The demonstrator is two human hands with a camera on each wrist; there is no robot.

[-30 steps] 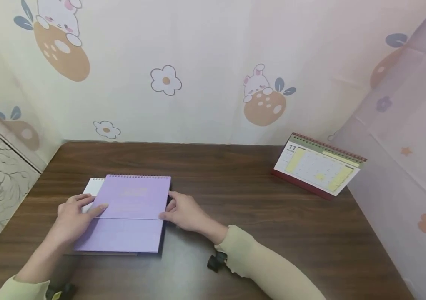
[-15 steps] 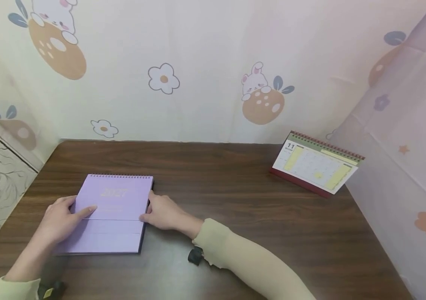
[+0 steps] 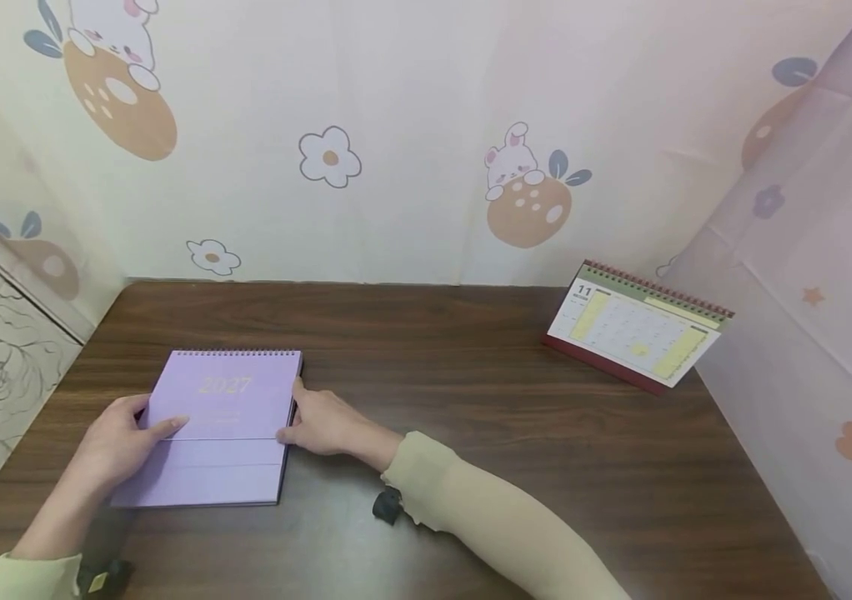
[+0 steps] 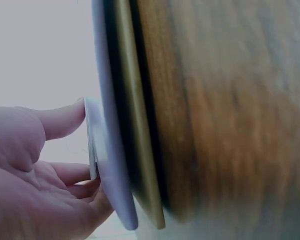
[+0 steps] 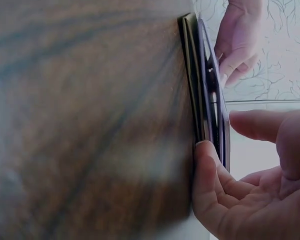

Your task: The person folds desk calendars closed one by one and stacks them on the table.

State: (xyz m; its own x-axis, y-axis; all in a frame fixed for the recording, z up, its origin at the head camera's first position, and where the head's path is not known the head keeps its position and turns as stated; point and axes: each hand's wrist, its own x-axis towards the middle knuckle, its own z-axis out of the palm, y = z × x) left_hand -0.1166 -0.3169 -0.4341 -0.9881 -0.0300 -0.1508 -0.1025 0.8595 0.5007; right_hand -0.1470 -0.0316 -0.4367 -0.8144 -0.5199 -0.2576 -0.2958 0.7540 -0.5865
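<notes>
Holding a purple calendar [image 3: 219,404] by its sides, pinched in the left hand [image 3: 114,446] and the right hand [image 3: 327,423]. Lying near the left edge of the table [image 3: 456,375], well apart from a white calendar [image 3: 632,329] standing near the far right corner.

A red-based calendar [image 3: 632,329] stands near a rabbit-print backdrop [image 3: 418,142], apparently cloth.
</notes>
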